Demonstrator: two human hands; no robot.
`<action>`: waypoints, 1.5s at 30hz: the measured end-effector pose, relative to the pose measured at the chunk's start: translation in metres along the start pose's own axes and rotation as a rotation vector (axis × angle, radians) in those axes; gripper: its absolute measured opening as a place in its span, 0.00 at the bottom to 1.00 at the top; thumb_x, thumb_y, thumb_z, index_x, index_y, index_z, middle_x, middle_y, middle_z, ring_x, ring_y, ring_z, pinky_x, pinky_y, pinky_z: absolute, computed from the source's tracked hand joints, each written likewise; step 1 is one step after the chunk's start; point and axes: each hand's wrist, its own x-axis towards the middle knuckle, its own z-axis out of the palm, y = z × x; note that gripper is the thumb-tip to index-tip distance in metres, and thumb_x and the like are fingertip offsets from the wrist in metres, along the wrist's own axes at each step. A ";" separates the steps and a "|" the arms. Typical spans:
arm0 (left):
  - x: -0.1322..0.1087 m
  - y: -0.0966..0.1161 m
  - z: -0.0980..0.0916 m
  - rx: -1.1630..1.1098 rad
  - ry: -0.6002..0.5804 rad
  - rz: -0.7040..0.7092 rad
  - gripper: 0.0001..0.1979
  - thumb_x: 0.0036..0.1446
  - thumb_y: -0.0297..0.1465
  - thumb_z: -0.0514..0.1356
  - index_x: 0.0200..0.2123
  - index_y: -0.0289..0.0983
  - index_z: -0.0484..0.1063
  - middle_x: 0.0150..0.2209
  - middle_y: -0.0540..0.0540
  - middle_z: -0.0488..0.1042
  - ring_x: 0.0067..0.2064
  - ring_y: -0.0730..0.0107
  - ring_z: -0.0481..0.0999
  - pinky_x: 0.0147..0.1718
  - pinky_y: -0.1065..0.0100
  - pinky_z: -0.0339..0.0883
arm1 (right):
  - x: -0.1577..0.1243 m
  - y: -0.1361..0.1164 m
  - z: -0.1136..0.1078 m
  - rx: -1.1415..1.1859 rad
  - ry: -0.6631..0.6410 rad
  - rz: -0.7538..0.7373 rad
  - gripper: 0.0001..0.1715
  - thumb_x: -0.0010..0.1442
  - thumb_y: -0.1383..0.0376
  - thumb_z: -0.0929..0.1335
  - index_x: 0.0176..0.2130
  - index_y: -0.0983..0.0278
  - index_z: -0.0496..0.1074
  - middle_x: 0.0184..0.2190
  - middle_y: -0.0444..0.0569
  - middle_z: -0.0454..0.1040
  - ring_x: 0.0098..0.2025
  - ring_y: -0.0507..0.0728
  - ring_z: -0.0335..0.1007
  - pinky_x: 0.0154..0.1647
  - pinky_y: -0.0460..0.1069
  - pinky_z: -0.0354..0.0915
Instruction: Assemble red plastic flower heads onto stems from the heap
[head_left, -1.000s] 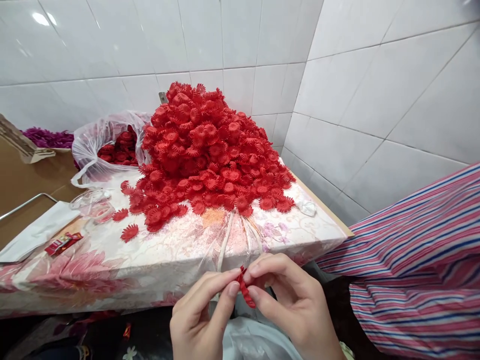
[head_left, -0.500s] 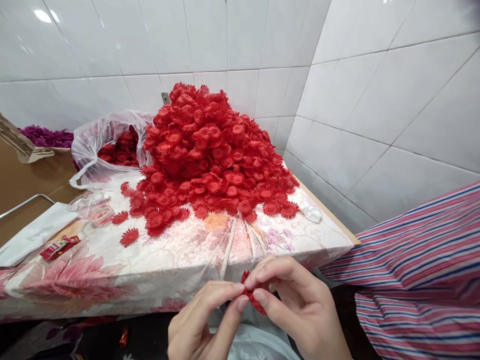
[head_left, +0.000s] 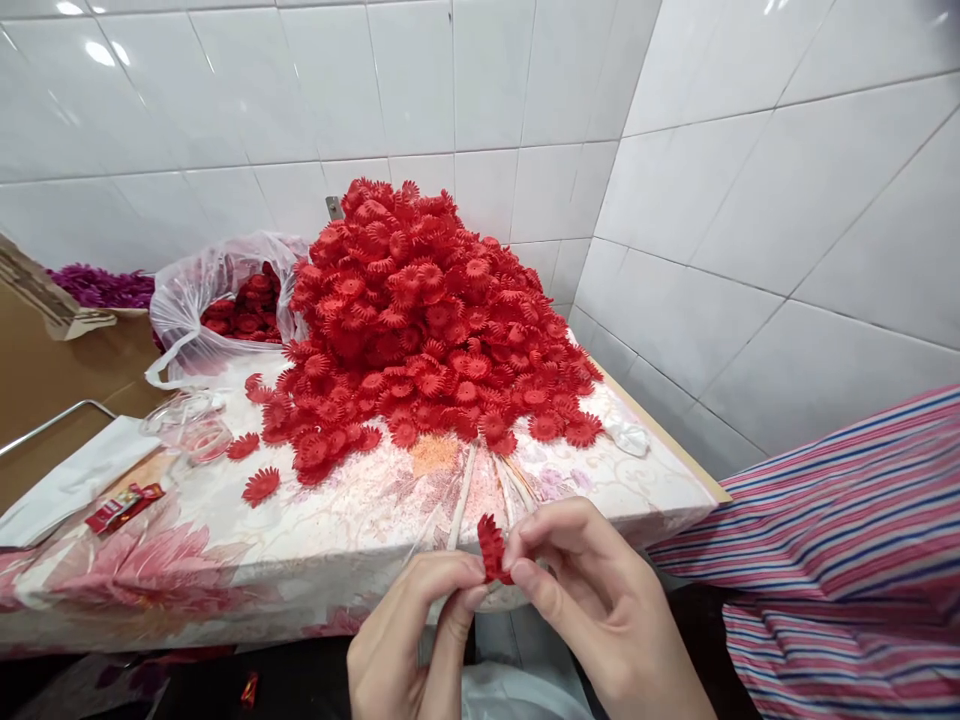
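Observation:
Between the fingertips of both hands is a small red artificial flower (head_left: 492,545), its fringed edge pointing up. My left hand (head_left: 420,625) pinches it from the left with thumb and forefinger. From the right, my right hand (head_left: 600,600) pinches its other side, fingers curled. Both hands are in front of the table's near edge. Beyond them rises a large heap of the same red flowers (head_left: 427,310). Thin pale sticks (head_left: 463,495) lie on the table between the heap and my hands.
A floral cloth covers the table (head_left: 315,530). Left of the heap stand a plastic bag (head_left: 176,300) of darker red flowers and a cardboard box (head_left: 120,365). A red wrapper (head_left: 124,507) lies front left. Striped fabric (head_left: 847,530) hangs at right, near tiled walls (head_left: 750,200).
The red flower has turned between my fingers, and more of its fringed edge now stands up above them. The whole view has shifted slightly, so the table appears a little lower.

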 end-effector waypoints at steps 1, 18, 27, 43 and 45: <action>0.001 -0.003 0.000 0.015 -0.011 -0.014 0.05 0.53 0.27 0.63 0.27 0.42 0.77 0.25 0.51 0.77 0.28 0.68 0.75 0.31 0.72 0.68 | 0.002 0.002 0.001 0.025 0.004 0.022 0.04 0.58 0.63 0.70 0.33 0.59 0.71 0.28 0.44 0.71 0.32 0.53 0.70 0.37 0.46 0.68; 0.022 -0.016 0.011 -0.237 -0.094 -0.310 0.08 0.50 0.37 0.66 0.28 0.39 0.73 0.29 0.50 0.73 0.34 0.70 0.73 0.36 0.74 0.67 | 0.021 0.026 0.014 0.265 0.091 0.024 0.09 0.56 0.65 0.72 0.30 0.59 0.67 0.29 0.41 0.71 0.32 0.50 0.70 0.36 0.43 0.67; 0.026 -0.015 0.004 -0.138 -0.043 -0.300 0.05 0.49 0.36 0.66 0.27 0.40 0.79 0.27 0.49 0.77 0.33 0.66 0.75 0.34 0.73 0.68 | 0.020 0.023 0.018 0.130 0.148 -0.012 0.06 0.56 0.66 0.72 0.30 0.59 0.69 0.29 0.42 0.73 0.33 0.51 0.72 0.35 0.41 0.68; 0.024 -0.025 -0.009 -0.115 -0.204 -0.150 0.06 0.56 0.29 0.61 0.27 0.41 0.75 0.26 0.54 0.75 0.30 0.73 0.72 0.32 0.77 0.63 | 0.027 0.022 0.010 0.161 -0.023 0.089 0.02 0.58 0.64 0.71 0.33 0.58 0.72 0.30 0.41 0.72 0.34 0.49 0.69 0.36 0.39 0.66; 0.024 -0.025 -0.009 -0.115 -0.205 -0.152 0.07 0.57 0.29 0.61 0.27 0.40 0.75 0.26 0.54 0.75 0.30 0.74 0.72 0.32 0.77 0.63 | 0.026 0.022 0.010 0.178 -0.049 0.085 0.02 0.59 0.63 0.71 0.35 0.58 0.74 0.31 0.42 0.73 0.35 0.49 0.70 0.37 0.40 0.66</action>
